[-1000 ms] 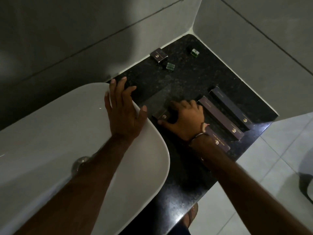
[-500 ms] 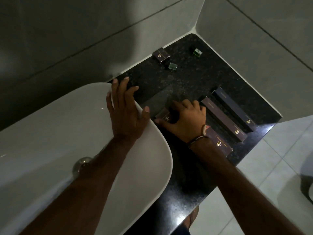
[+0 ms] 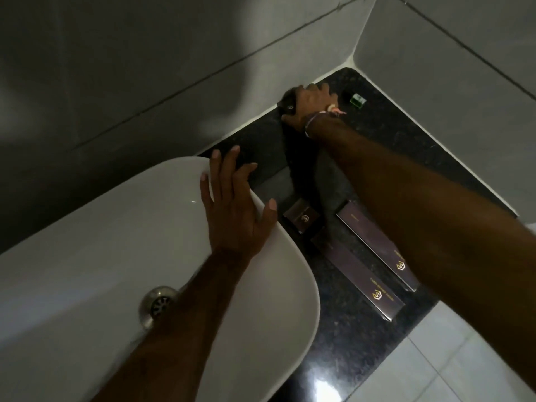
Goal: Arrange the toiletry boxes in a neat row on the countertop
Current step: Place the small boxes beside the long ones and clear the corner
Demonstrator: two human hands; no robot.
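Note:
Far back by the wall, my right hand closes over a small dark toiletry box; only its near end with a gold logo shows. My left hand lies flat with spread fingers on the sink's rim and holds nothing. A second small dark box sits on the black countertop just right of my left thumb. Two long purple boxes lie side by side near the front edge. My right forearm hides whatever lies right of them.
A white sink with a metal drain fills the left. A small green item sits in the back corner. Grey tiled walls close the counter at the back and right. Pale floor tiles lie below the front edge.
My right hand left the small box beside the sink and reached to the back, where it now covers the far small box. My left hand stayed on the rim. The camera moved closer.

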